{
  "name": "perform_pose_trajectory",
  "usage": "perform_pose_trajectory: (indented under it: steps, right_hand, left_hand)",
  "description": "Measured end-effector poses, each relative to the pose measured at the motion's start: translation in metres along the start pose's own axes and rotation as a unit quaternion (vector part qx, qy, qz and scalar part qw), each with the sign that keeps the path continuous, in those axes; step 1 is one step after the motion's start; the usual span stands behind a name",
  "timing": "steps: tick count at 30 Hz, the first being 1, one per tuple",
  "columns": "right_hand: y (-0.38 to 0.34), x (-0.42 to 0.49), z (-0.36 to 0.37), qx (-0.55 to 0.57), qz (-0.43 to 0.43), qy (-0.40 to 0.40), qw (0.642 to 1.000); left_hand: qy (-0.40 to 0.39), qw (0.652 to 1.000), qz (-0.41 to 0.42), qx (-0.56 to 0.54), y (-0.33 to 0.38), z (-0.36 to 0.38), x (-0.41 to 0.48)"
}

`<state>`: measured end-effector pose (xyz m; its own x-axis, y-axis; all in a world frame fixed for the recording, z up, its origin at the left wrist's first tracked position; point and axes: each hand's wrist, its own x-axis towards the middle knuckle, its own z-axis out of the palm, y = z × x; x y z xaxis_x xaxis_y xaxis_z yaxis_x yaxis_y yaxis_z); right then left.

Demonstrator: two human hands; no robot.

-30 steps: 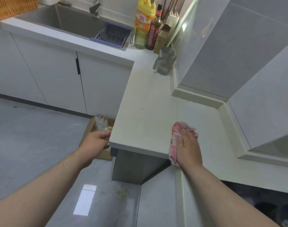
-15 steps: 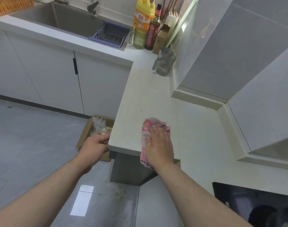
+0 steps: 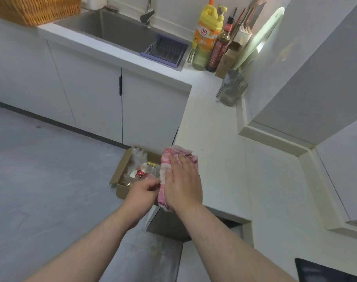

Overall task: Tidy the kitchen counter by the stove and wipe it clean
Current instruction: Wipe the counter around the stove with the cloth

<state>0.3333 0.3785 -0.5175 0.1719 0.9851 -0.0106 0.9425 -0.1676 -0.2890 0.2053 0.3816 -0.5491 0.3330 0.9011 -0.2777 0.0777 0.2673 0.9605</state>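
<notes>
A person stands at the corner of a white kitchen counter (image 3: 224,159), seen from above their own arms. The right hand (image 3: 183,180) lies flat on a pink and white cloth (image 3: 173,154), fingers straight and spread, pressing it down at the counter's front edge. Part of the cloth hangs over that edge. The left hand (image 3: 142,189) sits just below the edge, touching or nearly touching the hanging part, with its fingers curled. I cannot tell whether they pinch the cloth or only form a cup.

On the floor directly beneath is an open cardboard box (image 3: 122,186) holding plastic bottles and wrappers. The black corner of the stove (image 3: 326,271) shows at bottom right. Far along the counter stand a glass jug (image 3: 232,90), a yellow bottle (image 3: 208,27) and a dark bottle (image 3: 220,47), beside the sink (image 3: 112,27).

This looks like the end of a wiping stroke, with crumbs being drawn off the edge. To do it well, the flat palm should keep even pressure so nothing slips under the cloth, and the lower hand should stay tight against the edge to catch what falls, or let it drop into the box. Small specks remain on the counter further up, so more strokes seem needed.
</notes>
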Motion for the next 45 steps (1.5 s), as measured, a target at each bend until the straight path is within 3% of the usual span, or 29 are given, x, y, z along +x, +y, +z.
perform_pose_trajectory:
  steps: [18, 24, 31, 37, 45]
  right_hand:
    - [0.003, 0.094, -0.007, 0.012, 0.102, 0.043, 0.994]
    - [0.015, 0.142, -0.009, 0.005, 0.124, 0.054, 0.991]
    - [0.031, 0.193, -0.011, 0.015, 0.115, 0.074, 0.99]
    - [0.048, 0.243, -0.015, 0.023, 0.105, 0.075, 0.991]
    - [0.068, 0.307, -0.019, 0.029, 0.097, 0.073, 0.992]
  left_hand:
    - [-0.061, 0.998, 0.007, 0.024, 0.024, -0.014, 0.069]
    - [-0.039, 0.996, -0.055, 0.051, 0.026, -0.017, 0.117]
    - [-0.111, 0.993, -0.014, 0.025, 0.046, -0.016, 0.167]
    - [-0.07, 0.997, -0.02, 0.026, 0.055, -0.011, 0.217]
    - [-0.072, 0.997, -0.018, 0.01, 0.082, -0.001, 0.29]
